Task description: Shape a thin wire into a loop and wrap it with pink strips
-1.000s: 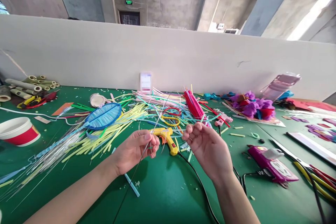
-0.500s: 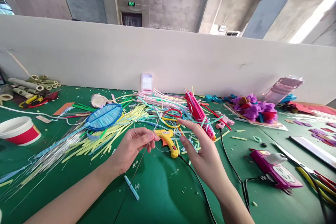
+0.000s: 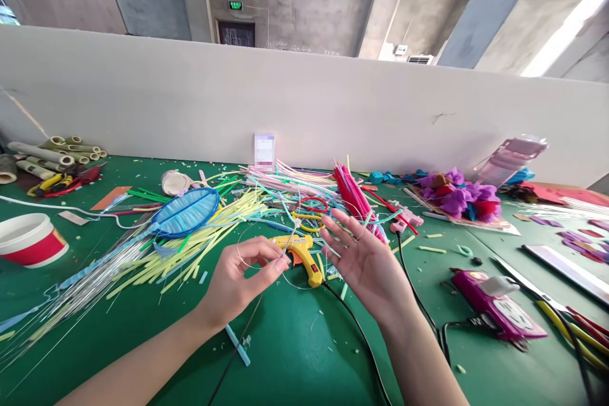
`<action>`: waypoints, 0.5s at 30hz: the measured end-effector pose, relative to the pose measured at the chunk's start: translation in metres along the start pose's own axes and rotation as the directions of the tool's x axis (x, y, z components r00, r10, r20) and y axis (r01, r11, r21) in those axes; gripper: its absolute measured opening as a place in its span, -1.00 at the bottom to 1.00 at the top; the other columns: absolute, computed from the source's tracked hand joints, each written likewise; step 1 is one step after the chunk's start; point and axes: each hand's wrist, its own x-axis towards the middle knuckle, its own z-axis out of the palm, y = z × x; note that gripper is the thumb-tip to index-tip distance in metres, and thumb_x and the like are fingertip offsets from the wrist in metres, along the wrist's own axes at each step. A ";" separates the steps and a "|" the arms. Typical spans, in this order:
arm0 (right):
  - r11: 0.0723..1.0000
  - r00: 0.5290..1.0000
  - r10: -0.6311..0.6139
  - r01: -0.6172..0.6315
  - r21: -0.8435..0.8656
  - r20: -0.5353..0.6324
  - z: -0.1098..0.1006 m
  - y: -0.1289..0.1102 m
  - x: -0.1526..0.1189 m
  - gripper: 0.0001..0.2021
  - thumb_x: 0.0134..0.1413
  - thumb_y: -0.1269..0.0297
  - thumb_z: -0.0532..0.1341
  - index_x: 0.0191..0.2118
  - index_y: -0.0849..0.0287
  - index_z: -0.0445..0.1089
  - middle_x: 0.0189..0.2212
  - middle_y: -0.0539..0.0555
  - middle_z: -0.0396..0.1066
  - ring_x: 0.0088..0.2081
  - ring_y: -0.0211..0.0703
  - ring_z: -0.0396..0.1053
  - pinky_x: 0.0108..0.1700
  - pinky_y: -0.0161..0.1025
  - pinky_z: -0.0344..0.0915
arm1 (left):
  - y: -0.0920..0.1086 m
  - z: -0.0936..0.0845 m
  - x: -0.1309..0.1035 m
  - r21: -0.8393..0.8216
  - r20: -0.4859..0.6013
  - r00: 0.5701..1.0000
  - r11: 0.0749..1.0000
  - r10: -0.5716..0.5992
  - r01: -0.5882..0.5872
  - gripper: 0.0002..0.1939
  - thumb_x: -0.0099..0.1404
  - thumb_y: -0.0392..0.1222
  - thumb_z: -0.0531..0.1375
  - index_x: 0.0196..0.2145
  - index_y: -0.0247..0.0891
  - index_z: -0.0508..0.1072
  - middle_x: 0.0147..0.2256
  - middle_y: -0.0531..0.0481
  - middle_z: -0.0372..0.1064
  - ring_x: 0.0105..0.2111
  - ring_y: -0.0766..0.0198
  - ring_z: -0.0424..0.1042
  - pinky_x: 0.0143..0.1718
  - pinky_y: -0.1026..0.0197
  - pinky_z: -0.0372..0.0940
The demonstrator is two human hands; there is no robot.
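We judge wire-shaping underway: our left hand (image 3: pixel 245 278) pinches a thin pale-tipped metal wire (image 3: pixel 291 238) before the yellow plastic glue gun (image 3: pixel 312 268); our spread, seemingly unladen right hand (image 3: pixel 373 269) probably needs to steady it.

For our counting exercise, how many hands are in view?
2: the left hand, left of the yellow glue gun, pinching a thin stem; the right hand, open, right of the gun. No others show.

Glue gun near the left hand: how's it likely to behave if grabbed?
Glue gun is probably light, with a plastic-looking body. Its attached cord may drag. Its angled shape makes rolling seem unlikely.
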 end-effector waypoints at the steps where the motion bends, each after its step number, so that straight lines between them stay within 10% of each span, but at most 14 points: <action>1: 1.000 1.000 -0.003 0.003 0.007 0.031 0.000 0.002 0.003 -0.73 0.02 0.17 0.38 -0.12 0.02 0.54 -0.12 0.02 0.53 -0.12 -0.18 0.45 -0.15 -0.28 0.38 | 0.000 0.000 0.000 -0.038 0.015 1.000 0.999 -0.015 0.016 -0.84 0.27 -0.16 0.29 -0.45 -0.22 0.58 -0.36 -0.01 0.49 -0.38 0.29 0.43 -0.38 0.30 0.29; 15: 0.984 0.904 -0.173 0.178 0.024 0.391 0.006 0.018 0.013 -0.76 -0.11 0.07 0.48 -0.26 -0.06 0.58 -0.05 -0.04 0.45 -0.06 -0.19 0.33 -0.12 -0.29 0.34 | -0.010 0.005 -0.001 -0.165 0.113 0.980 0.970 -0.162 0.179 -0.79 0.23 -0.07 0.33 -0.47 -0.23 0.59 -0.38 -0.03 0.50 -0.43 0.31 0.37 -0.45 0.31 0.24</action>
